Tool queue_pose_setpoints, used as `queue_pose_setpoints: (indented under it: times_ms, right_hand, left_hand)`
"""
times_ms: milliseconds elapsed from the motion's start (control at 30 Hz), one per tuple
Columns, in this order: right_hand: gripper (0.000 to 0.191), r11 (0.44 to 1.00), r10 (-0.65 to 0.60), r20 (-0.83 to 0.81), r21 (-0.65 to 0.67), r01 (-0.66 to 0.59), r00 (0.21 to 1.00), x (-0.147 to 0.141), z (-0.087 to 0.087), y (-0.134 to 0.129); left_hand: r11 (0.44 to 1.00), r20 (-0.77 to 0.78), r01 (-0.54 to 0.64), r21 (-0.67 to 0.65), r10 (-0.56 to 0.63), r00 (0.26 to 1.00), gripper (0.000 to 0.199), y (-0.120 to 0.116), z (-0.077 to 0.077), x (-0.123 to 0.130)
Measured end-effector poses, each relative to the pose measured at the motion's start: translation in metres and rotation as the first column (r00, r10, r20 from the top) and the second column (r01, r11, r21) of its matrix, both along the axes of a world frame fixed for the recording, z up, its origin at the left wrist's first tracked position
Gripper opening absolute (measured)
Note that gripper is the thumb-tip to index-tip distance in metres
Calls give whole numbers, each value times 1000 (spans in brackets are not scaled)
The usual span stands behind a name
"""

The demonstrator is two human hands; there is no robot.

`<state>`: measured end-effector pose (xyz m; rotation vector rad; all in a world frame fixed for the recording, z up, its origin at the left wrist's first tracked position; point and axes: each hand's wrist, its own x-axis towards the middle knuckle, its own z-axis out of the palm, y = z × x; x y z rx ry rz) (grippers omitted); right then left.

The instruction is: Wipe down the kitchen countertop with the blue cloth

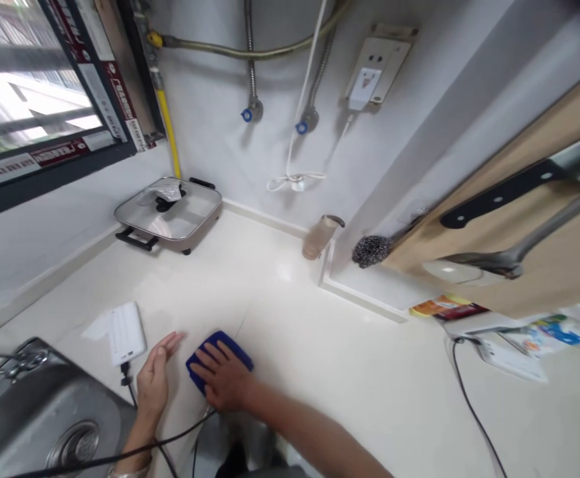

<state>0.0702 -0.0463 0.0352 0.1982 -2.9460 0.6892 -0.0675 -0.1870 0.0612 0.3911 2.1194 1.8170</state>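
A folded blue cloth (242, 353) lies on the pale countertop near its front edge. On top of it, my right hand (227, 377) rests flat with the fingers spread, pressing the cloth against the surface. My left hand (154, 382) is just left of the cloth and does not touch it. Its fingers are stretched out and it holds nothing. Beside that hand lies a white power bank (127, 335) with a black cable plugged into its end.
A steel sink (40, 398) is at lower left. An electric pan (170, 209) with a glass lid stands in the back corner. A brownish cup (318, 239) sits by the wall. Knife (499, 199), ladle (511, 259) and steel scourer (371, 251) hang at right. Black cables cross the foreground.
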Motion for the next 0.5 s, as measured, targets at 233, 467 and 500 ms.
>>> queue_pose_setpoints:
  times_ms: [233, 467, 500]
  right_hand:
    - [54, 982, -107, -103, -170, 88, 989, -62, -14, 3]
    - [49, 824, -542, -186, -309, 475, 820, 36, -25, 59]
    - [49, 802, -576, -193, -318, 505, 794, 63, -28, 64]
  left_hand:
    - [980, -129, 109, -167, -131, 983, 60, -13, -14, 15]
    - [835, -590, 97, -542, -460, 663, 50, 33, -42, 29]
    - [827, -598, 88, -555, -470, 649, 51, 42, -47, 32]
